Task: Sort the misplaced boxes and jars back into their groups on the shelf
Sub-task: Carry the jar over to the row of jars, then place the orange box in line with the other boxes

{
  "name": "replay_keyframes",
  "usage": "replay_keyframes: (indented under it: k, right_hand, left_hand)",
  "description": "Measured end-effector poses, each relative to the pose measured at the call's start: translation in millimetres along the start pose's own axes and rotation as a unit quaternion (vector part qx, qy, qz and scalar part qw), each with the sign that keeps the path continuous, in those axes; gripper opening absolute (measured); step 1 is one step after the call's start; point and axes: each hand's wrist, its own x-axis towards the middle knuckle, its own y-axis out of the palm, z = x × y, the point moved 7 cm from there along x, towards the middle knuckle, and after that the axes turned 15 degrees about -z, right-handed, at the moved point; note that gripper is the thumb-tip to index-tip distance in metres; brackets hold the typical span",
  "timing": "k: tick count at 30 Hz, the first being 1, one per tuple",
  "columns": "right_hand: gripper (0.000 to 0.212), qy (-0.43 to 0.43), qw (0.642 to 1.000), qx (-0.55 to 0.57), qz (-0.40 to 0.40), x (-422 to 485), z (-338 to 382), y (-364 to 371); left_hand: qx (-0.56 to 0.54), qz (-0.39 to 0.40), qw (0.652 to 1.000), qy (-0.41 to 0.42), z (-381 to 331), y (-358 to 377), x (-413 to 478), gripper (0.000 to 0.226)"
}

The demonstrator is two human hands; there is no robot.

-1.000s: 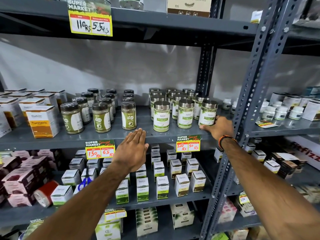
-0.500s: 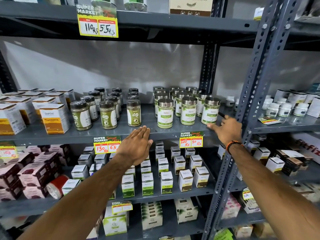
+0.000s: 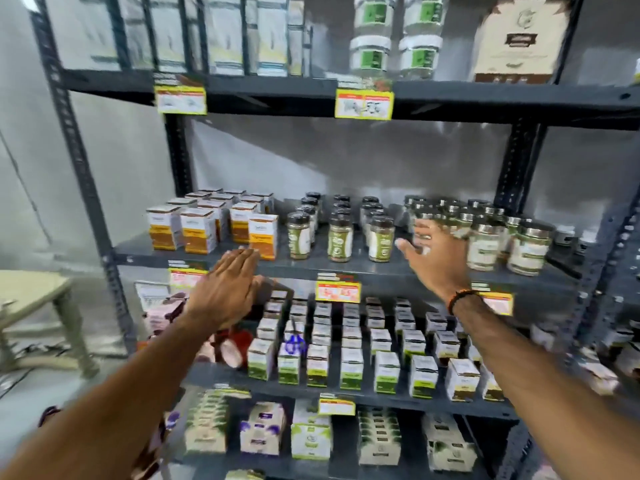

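Note:
On the middle shelf (image 3: 346,268) stand three groups: orange-and-white turmeric boxes (image 3: 204,225) at the left, dark-lidded green jars (image 3: 339,233) in the middle, silver-lidded jars (image 3: 485,237) at the right. My left hand (image 3: 225,289) hovers flat and empty before the shelf's front edge, just below the nearest turmeric box (image 3: 263,235). My right hand (image 3: 436,258) is raised with fingers spread, empty, in front of the leftmost silver-lidded jars. The picture is blurred by motion.
The shelf below holds rows of small white-and-green boxes (image 3: 349,355), pink boxes (image 3: 162,313) and a roll of tape (image 3: 232,348) at its left. The top shelf carries tall boxes (image 3: 221,32) and clear jars (image 3: 394,36). A pale table (image 3: 34,292) stands at the left.
The view has swung left and back, showing more of the rack. My left hand moved left toward the turmeric boxes. My right hand lifted off the shelf edge and moved left, up before the silver-lidded jars.

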Motion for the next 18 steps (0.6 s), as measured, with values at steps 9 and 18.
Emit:
replay_keyframes:
  k: [9,18]
  right_hand:
    - [0.054,-0.091,0.996,0.011,0.0,-66,152,188]
    - [0.07,-0.061,0.995,-0.075,-0.002,-79,176,277]
  left_hand:
    - [0.015,0.004,0.994,-0.109,255,-15,-35,0.053]
    - [0.019,0.052,0.998,-0.03,334,20,-39,0.062]
